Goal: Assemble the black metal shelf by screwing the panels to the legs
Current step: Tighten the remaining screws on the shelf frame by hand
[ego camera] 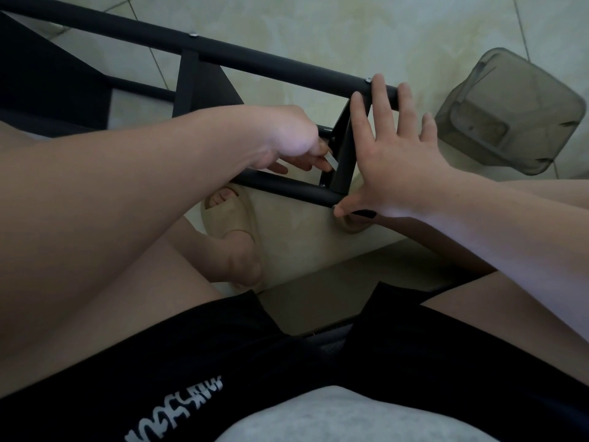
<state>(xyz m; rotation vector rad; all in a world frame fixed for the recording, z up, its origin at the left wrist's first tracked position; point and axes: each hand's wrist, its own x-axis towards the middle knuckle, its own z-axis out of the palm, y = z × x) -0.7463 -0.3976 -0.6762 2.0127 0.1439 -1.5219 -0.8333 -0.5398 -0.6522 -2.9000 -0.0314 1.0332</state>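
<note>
The black metal shelf lies on its side on the tiled floor. Its upper leg runs diagonally from top left to centre right, with a screw head near its end. A lower leg runs parallel below. A black panel stands between the two legs. My left hand pinches a small silver tool at the panel's inner corner. My right hand lies with spread, straight fingers against the panel's outer face and the upper leg's end, its thumb touching the lower leg's end.
A translucent grey plastic container sits on the floor to the right of the shelf. Another black panel stands further left between the legs. My foot in a beige slipper rests under the lower leg. My bare knees flank the work.
</note>
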